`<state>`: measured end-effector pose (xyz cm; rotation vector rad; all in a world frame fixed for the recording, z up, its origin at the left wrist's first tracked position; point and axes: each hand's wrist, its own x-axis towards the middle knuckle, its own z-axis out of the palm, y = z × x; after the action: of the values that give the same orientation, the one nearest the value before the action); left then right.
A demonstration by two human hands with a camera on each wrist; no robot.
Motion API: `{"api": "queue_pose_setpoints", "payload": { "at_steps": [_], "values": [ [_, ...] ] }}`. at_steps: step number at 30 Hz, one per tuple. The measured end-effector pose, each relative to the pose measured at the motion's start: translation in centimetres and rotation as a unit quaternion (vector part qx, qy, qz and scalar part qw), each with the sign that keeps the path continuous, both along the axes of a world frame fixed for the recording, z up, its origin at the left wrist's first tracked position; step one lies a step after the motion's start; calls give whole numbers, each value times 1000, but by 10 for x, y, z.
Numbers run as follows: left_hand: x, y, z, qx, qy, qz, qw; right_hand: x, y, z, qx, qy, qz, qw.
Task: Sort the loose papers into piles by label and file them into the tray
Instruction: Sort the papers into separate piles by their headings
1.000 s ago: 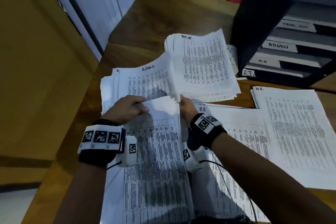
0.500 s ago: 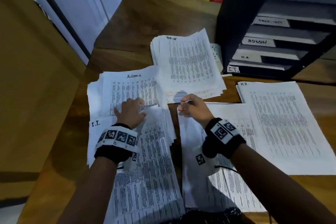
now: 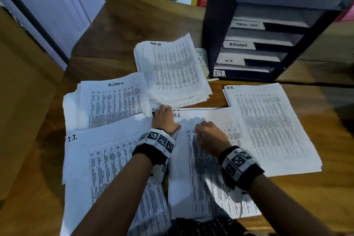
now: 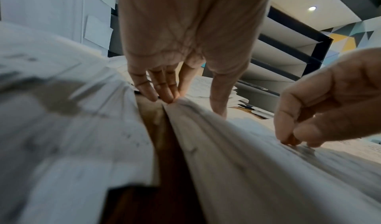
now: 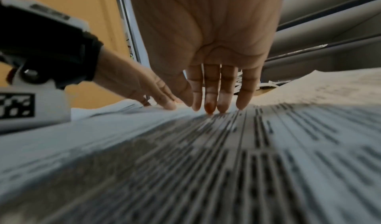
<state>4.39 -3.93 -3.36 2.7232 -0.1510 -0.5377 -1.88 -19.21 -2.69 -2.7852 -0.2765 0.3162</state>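
Observation:
Printed sheets lie in labelled piles on the wooden desk: Task List (image 3: pixel 172 71), Admin (image 3: pixel 113 103), I.T. (image 3: pixel 99 157), a middle H.R. pile (image 3: pixel 208 174) and a second H.R. pile (image 3: pixel 268 126). The dark file tray (image 3: pixel 216 25) stands at the back right with slots tagged Task List, Admin, H.R. and I.T. My left hand (image 3: pixel 162 116) grips the middle H.R. pile's top-left corner, fingertips (image 4: pixel 169 97) at the edge, thumb on top. My right hand (image 3: pixel 208 132) presses its fingertips (image 5: pixel 210 108) down on the same pile's top sheet.
A white power strip (image 3: pixel 202 59) lies between the Task List pile and the tray. Bare desk (image 3: pixel 134 25) lies beyond the piles, and a wall with a white door frame is on the left. Colourful boxes stand behind the tray.
Both hands have left the I.T. pile and moved right to the middle H.R. pile. The left hand now holds its corner; the right presses on its top sheet.

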Motion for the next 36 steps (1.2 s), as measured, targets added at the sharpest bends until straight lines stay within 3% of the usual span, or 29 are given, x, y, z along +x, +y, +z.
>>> {"api": "queue_pose_setpoints", "payload": {
  "at_steps": [6,13,17,19,21,23,25,28,31,36],
  "values": [
    [2,-7,7,-38,-39,7,998,-4,6,-13,-13,-92,15,996],
    [-13,-7,19,-170,-87,16,981,-6,4,-12,8,-36,-6,999],
    [-28,-9,25,-302,8,72,951,-5,8,-5,71,-80,-83,991],
    [-32,-4,27,-277,77,9,958,-5,8,-2,28,-124,-87,988],
    [-36,1,31,-287,156,-33,945,-6,8,-1,-36,-143,-80,986],
    [-37,4,34,-322,193,-16,927,-8,8,2,-72,-166,-79,980],
    [-32,8,29,-353,166,43,920,-13,5,0,-87,-185,-68,977],
    [-15,11,9,-247,60,65,965,-21,5,-7,-90,-192,-32,977],
    [-8,9,-2,-95,57,43,993,-23,8,-11,-66,-164,-15,984],
    [-6,5,-1,-108,1,45,993,-23,9,-12,-23,-93,-13,995]
  ]
}}
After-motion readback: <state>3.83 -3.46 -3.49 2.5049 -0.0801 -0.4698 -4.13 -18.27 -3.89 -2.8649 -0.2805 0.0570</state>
